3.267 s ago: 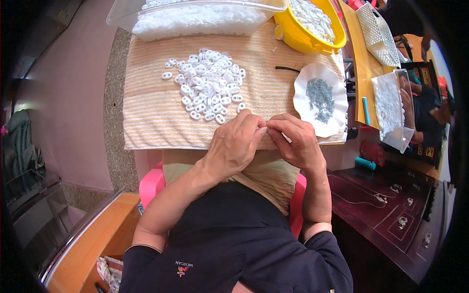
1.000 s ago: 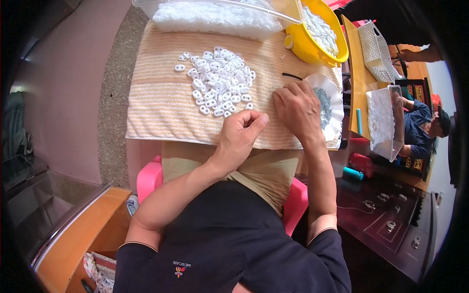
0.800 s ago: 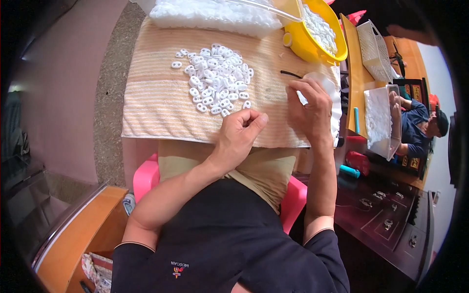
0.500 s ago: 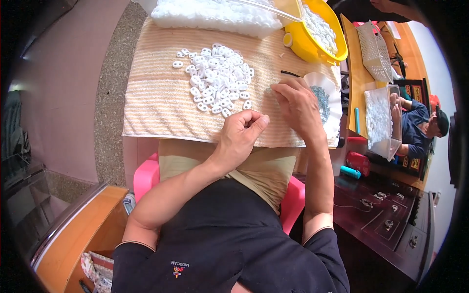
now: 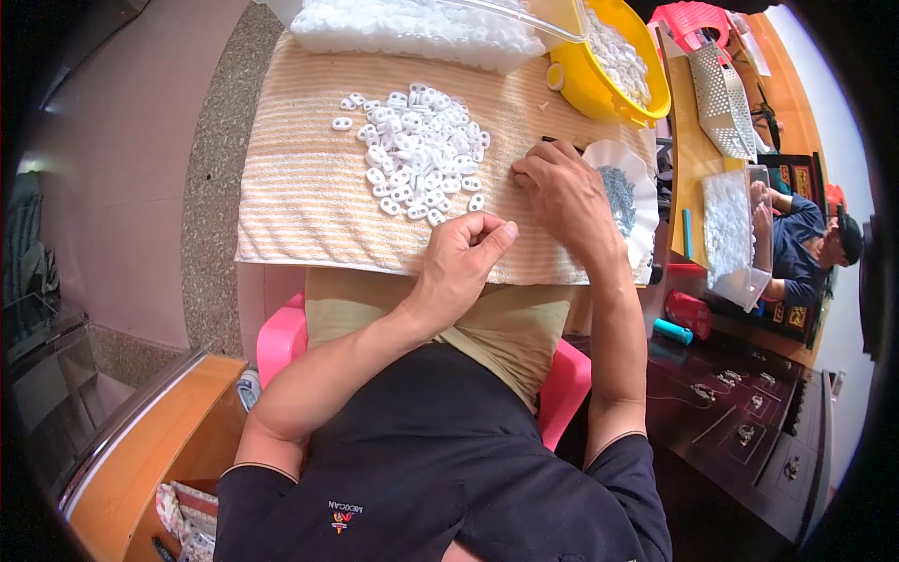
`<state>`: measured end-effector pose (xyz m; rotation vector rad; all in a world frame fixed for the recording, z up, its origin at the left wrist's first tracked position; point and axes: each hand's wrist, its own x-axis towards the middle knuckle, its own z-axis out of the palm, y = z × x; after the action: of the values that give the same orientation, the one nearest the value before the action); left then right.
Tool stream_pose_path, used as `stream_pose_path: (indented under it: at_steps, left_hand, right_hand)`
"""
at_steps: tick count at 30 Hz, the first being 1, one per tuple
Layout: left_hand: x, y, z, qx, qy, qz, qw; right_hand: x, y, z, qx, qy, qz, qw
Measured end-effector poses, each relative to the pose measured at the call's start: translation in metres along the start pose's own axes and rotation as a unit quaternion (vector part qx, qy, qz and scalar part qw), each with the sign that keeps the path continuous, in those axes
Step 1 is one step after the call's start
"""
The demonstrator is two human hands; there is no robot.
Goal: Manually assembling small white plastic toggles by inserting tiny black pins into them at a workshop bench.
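Note:
My left hand point(image 5: 468, 245) is closed near the front edge of the towel, thumb tip pressed to the forefinger; whatever it pinches is too small or hidden. To its right, my right hand point(image 5: 567, 197) rests on the towel with fingers bent and drawn together, beside a white fluted dish point(image 5: 642, 201). Small grey metal-looking bits point(image 5: 617, 199) fill the dish. I cannot make out anything in the right fingertips. A thin black stick point(image 5: 549, 140) lies partly behind that hand. Left of my hands spreads a pile of small white oval plastic pieces point(image 5: 421, 150), each with two holes.
A striped towel point(image 5: 309, 197) covers the table. Along the back stand a clear bin point(image 5: 412, 42) of white pieces and a yellow basin point(image 5: 599, 89) holding more. At far right, a co-worker point(image 5: 805, 239) sits by another clear bin point(image 5: 735, 229).
My right hand has shifted slightly, its fingertips lower and nearer the towel, covering more of the black stick. My left hand stays put. Another person's arm has left the top right corner.

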<state>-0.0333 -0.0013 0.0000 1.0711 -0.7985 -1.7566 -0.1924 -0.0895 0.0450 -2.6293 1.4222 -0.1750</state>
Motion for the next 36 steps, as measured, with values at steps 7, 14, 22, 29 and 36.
stream_pose_path:
  at_steps: [7, 14, 22, 29, 36]
  left_hand:
    - [0.001, 0.0, 0.001, -0.022, 0.003, -0.004, 1.0]
    - [0.001, -0.001, 0.0, -0.013, 0.004, -0.007, 1.0]
    - [0.002, -0.002, 0.001, -0.017, 0.004, 0.0, 1.0]
    - [0.0, 0.0, -0.001, -0.008, 0.002, 0.0, 1.0]
    - [0.001, 0.0, 0.002, 0.006, 0.011, -0.004, 1.0]
  right_hand:
    - [0.004, 0.002, 0.0, 0.005, -0.024, 0.015, 1.0]
    - [0.007, -0.003, -0.002, -0.051, -0.038, -0.02, 0.998]
    - [0.006, 0.006, 0.002, -0.061, -0.018, -0.042, 0.997]
    - [-0.009, -0.006, -0.032, 0.053, 0.283, -0.034, 0.957]
    - [-0.029, 0.025, -0.008, 0.126, 0.271, 0.041, 0.953]
